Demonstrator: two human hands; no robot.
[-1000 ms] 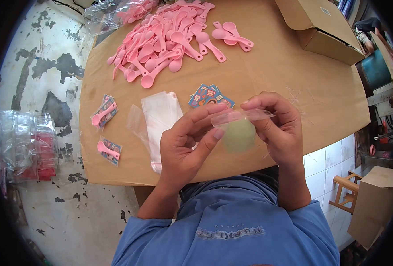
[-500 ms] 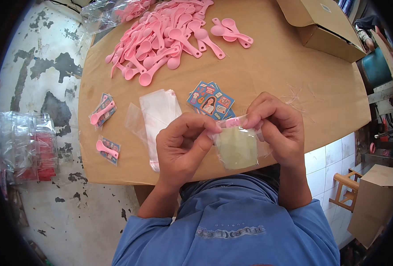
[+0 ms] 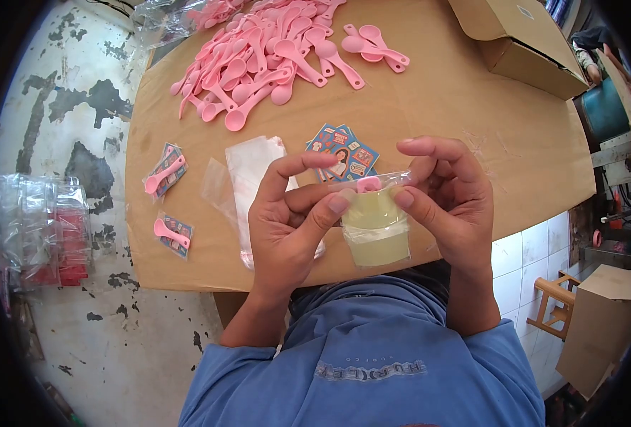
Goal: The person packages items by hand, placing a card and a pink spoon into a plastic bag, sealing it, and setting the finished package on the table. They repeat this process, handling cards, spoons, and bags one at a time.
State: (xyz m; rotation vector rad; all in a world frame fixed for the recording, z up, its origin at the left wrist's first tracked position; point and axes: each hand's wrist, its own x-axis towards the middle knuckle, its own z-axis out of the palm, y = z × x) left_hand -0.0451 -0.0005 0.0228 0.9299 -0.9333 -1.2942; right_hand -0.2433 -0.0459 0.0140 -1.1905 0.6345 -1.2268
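Note:
Over the table's near edge, I hold a clear plastic bag (image 3: pixel 378 248) with a pale yellow-green card inside and a bit of pink plastic at its top. My left hand (image 3: pixel 287 220) pinches the bag's left upper side, its index finger raised. On the other side my right hand (image 3: pixel 452 203) grips the upper right corner with thumb and fingers, the index finger lifted too. Just beyond the hands lie printed blue cards (image 3: pixel 344 153), fanned in a small stack. A pile of flat clear bags (image 3: pixel 255 178) sits beside my left hand, partly covered by it.
Pink measuring spoons (image 3: pixel 272 57) are heaped at the table's far side. Two bagged spoons with cards, an upper pack (image 3: pixel 166 173) and a lower pack (image 3: pixel 174 235), lie at the left. A cardboard box (image 3: pixel 522 46) stands far right, and a wooden stool (image 3: pixel 554 306) is on the floor.
Both index fingers have lifted off the bag, and the thumbs now press on its front. The bag's upper part looks folded or bent over, with a crease across the card.

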